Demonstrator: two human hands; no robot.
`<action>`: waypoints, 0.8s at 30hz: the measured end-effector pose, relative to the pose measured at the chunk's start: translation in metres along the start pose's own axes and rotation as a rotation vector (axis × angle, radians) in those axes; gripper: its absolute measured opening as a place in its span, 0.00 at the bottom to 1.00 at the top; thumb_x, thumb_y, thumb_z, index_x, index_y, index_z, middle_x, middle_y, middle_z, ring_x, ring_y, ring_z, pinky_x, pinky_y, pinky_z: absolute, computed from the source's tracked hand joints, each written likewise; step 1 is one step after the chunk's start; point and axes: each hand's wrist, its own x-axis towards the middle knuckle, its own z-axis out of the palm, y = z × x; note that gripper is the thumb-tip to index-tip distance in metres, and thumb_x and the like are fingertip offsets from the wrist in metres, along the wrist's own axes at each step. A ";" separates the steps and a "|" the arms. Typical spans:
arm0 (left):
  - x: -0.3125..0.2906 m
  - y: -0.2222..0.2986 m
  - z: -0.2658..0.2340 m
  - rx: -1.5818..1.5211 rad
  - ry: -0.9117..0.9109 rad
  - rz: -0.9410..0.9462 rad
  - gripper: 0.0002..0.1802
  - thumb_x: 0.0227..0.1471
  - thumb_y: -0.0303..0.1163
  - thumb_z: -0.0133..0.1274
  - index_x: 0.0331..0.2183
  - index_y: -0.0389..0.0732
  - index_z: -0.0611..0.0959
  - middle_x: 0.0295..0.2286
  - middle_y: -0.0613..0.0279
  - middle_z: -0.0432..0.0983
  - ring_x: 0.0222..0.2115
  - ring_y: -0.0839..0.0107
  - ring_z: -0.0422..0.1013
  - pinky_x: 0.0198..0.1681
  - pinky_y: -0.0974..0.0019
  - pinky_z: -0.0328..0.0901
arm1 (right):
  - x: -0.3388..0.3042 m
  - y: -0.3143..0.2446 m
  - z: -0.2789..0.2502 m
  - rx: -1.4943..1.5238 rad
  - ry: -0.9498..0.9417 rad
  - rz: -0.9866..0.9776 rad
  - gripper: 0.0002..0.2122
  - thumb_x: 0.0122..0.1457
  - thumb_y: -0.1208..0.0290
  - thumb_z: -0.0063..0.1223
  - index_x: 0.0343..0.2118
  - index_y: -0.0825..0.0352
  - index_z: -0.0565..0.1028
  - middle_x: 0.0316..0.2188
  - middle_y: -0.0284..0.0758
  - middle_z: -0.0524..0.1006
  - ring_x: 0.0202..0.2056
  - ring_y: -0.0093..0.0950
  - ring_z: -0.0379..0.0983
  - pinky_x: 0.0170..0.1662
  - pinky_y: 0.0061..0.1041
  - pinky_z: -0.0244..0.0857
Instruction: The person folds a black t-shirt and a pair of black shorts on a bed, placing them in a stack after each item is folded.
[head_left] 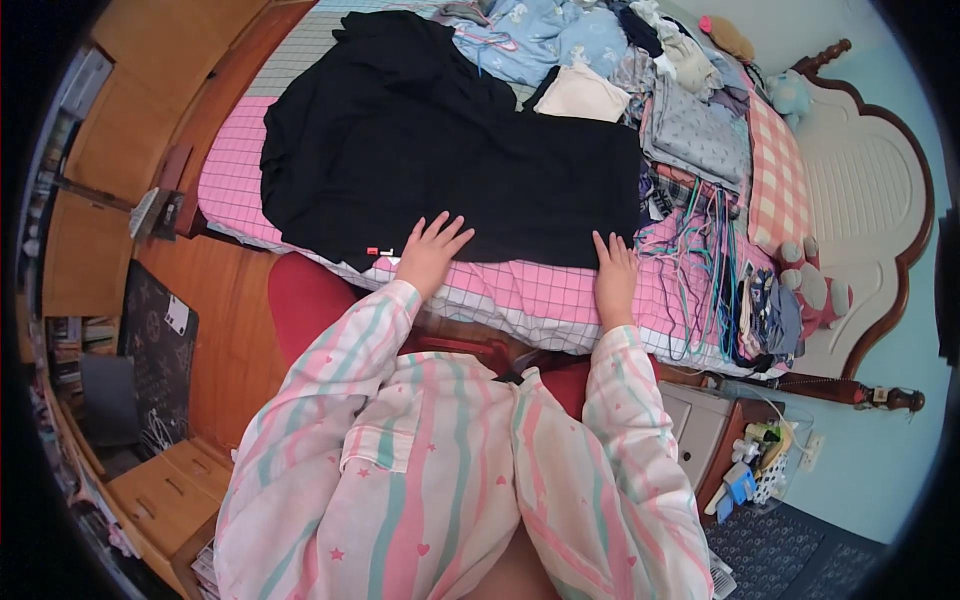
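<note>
A large black garment (pixel 440 150) lies spread over the pink checked bed sheet (pixel 530 285). My left hand (pixel 433 252) rests on its near edge, fingers stretched out and slightly spread. At the garment's near right corner, my right hand (pixel 616 270) touches the edge with its fingertips, fingers extended. A small red and white tag or clip (pixel 380 252) shows at the near edge, just left of my left hand. The garment looks mostly flat on its right part and more rumpled toward the far left.
Right of the garment are a folded grey patterned cloth (pixel 697 135), a bundle of coloured hangers (pixel 705 270) and folded clothes (pixel 768 315). Beyond lie a blue cloth (pixel 545 40) and a cream item (pixel 583 93). A checked pillow (pixel 778 175) leans by the white headboard (pixel 860 190).
</note>
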 end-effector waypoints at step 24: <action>0.064 -0.017 -0.009 -0.393 0.113 -0.008 0.15 0.57 0.31 0.58 0.47 0.45 0.81 0.46 0.57 0.73 0.54 0.55 0.66 0.62 0.51 0.57 | 0.071 0.040 -0.017 -0.002 -0.025 -0.058 0.12 0.47 0.65 0.69 0.36 0.57 0.83 0.33 0.32 0.79 0.42 0.34 0.73 0.52 0.37 0.61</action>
